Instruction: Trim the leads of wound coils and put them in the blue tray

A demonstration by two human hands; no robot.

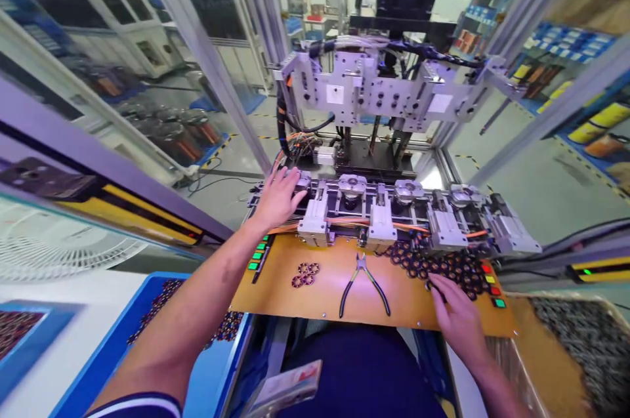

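The left hand (280, 198) is laid flat over the leftmost holder (302, 180) of the machine, just beyond the far edge of the worktop (295, 303) near its far left corner; its fingers (294, 176) are spread and released, and nothing is seen gripped by them, though what lies under the palm is hidden. The right hand (457, 316) is set palm down near the right edge of the worktop; its fingers (436, 287) are curled onto the near rim of the rings (443, 264), a loose pile of small dark pieces heaped along the far edge toward the far right corner; whether a ring is pinched cannot be told, as the fingertips are hidden by the back of the hand. Three more round metal holders (408, 189) are lined up to the right of the first, along the far edge. Pliers (363, 283) are laid at the middle of the worktop, jaws toward the far edge and handles splayed toward the near edge, apart from both hands; a small cluster (305, 273) of the same dark rings is lying to their left, well apart from the pile. Green buttons (256, 259) are seen at the left edge, just beside the left wrist; red and green lamps (493, 287) are seen at the right edge, just beside the right hand. A blue tray (113, 346) is placed off the left edge, under the left forearm; a bin (539, 346) of dark parts is placed off the right edge.
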